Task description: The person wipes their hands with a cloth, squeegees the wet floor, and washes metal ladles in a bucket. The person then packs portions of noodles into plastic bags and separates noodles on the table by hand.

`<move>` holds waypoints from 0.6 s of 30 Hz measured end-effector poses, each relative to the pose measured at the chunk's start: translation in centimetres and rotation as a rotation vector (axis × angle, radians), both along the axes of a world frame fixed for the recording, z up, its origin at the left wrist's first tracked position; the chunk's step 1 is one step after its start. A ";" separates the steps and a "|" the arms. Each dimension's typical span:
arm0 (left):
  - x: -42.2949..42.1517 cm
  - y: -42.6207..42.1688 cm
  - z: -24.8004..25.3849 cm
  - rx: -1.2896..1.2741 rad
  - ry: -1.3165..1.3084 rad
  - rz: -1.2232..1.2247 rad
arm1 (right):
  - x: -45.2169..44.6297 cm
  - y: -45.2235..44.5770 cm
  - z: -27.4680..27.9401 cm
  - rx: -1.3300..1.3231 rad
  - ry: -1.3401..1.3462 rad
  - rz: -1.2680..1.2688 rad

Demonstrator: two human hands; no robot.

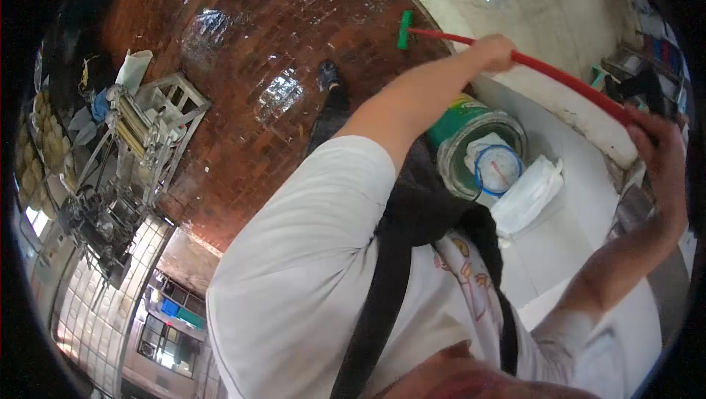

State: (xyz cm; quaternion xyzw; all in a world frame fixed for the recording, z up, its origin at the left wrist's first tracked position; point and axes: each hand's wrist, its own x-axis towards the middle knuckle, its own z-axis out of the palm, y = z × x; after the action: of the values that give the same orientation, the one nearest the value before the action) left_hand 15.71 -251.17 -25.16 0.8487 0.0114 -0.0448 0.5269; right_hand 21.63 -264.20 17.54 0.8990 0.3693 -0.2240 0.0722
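My left hand [497, 53] is closed around the middle of a long red pole [551, 72]. Toward the right edge, my right hand [658, 138] grips the pole's near end, with its fingers partly in shadow. At the far end of the pole, a green head [404, 29] rests on the wet, reddish-brown brick floor [294, 38], close to a pale raised edge. Both forearms are bare below white sleeves.
A green drum [452, 123] stands beside me, with a blue-rimmed dial scale [498, 169] and a white bag [528, 194] near it. A pale basin-like surface [515, 2] curves along the top right. Metal racks and machinery [110, 215] stand at left. My shoe [329, 75] is on the floor.
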 end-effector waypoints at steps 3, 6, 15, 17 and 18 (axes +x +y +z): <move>-4.2 5.5 0.9 0.131 0.026 -0.051 | -1.7 3.6 -1.2 0.119 0.088 0.073; -12.2 11.3 -3.5 0.264 0.056 0.004 | -6.4 9.6 -3.3 0.004 0.118 0.247; -41.9 31.5 -16.5 0.796 0.277 0.361 | -25.5 21.0 -28.9 0.107 0.538 0.304; -37.6 30.4 -11.6 0.720 0.072 0.386 | -20.0 19.7 -23.0 0.289 0.453 0.273; -33.2 28.0 -7.7 0.610 -0.033 0.420 | -16.8 18.6 -19.0 0.179 0.482 0.212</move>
State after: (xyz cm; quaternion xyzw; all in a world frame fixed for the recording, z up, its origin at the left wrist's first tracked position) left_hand -17.50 -223.13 -32.83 0.9464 0.1898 0.0833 0.2477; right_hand 4.87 -245.65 -1.44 0.7789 0.4861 -0.3892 -0.0743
